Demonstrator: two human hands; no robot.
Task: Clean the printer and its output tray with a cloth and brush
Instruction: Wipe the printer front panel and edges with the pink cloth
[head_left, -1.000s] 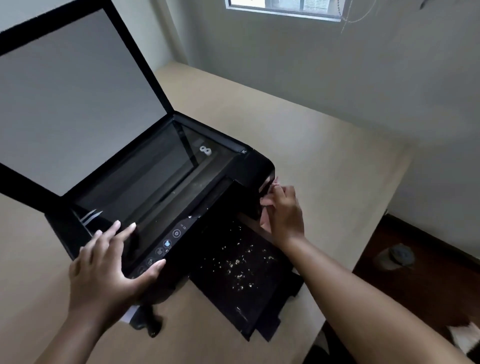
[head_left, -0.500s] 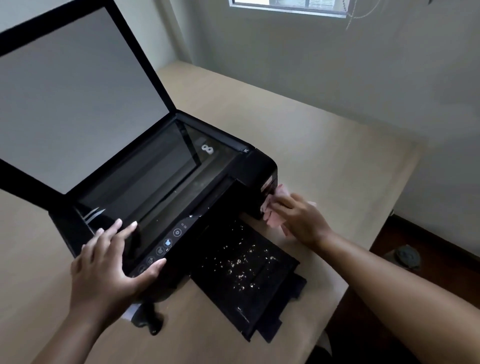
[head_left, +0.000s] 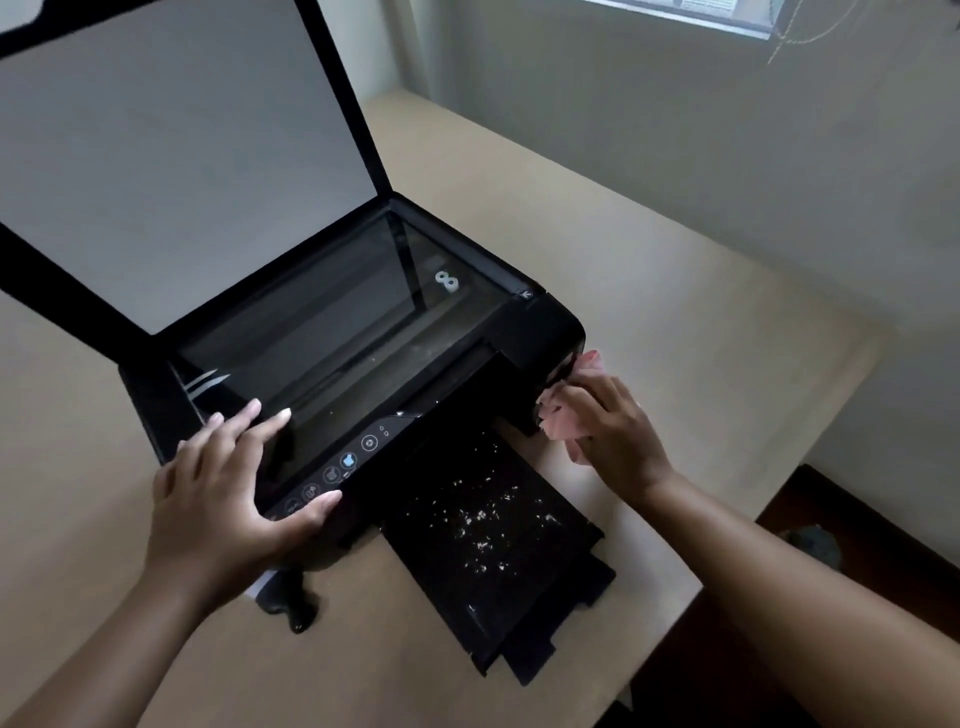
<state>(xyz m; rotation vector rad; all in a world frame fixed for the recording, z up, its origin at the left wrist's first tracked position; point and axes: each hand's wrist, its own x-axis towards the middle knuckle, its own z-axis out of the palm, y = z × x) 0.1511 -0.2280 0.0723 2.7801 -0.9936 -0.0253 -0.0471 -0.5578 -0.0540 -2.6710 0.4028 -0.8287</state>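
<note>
A black printer (head_left: 540, 325) stands on a beige table with its scanner lid (head_left: 171, 156) raised and the glass (head_left: 332, 322) exposed. Its black output tray (head_left: 561, 582) sticks out toward me, sprinkled with pale crumbs (head_left: 483, 514). My left hand (head_left: 228, 493) lies flat on the printer's front left, fingers spread over the control panel edge, holding nothing. My right hand (head_left: 613, 431) presses a crumpled pink cloth (head_left: 558, 415) against the printer's right front corner. A dark object, perhaps the brush (head_left: 291, 605), lies on the table under my left wrist.
The beige table (head_left: 675, 312) runs right to an edge near the tray. Beyond it lies dark floor with a round grey object (head_left: 813, 543). A grey wall (head_left: 675, 130) and a window sill rise behind.
My right hand with the pink cloth slid from the printer's front face round to its right corner. My left hand stayed on the panel. The view shifted slightly.
</note>
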